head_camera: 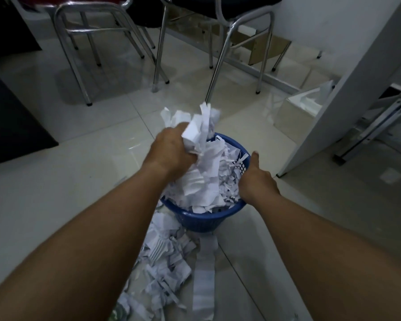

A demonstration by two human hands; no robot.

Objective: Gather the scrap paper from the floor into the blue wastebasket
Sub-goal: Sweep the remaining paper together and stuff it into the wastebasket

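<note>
Wastebasket point(203, 220) stands before chairs point(97, 31), loose scrap paper point(167, 262) nearer.

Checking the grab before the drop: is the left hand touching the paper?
Touching. The head view shows the left hand gripping a wad of paper, fingers curled round it, over the basket.

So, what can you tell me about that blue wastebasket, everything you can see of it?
The blue wastebasket is round and looks like plastic, with a solid rim over latticed walls. It stands upright on the tiled floor, heaped above the rim with white scrap paper. The right hand lies against its right rim; whether it grips is unclear. The left hand grips a bunch of paper over it.
</note>
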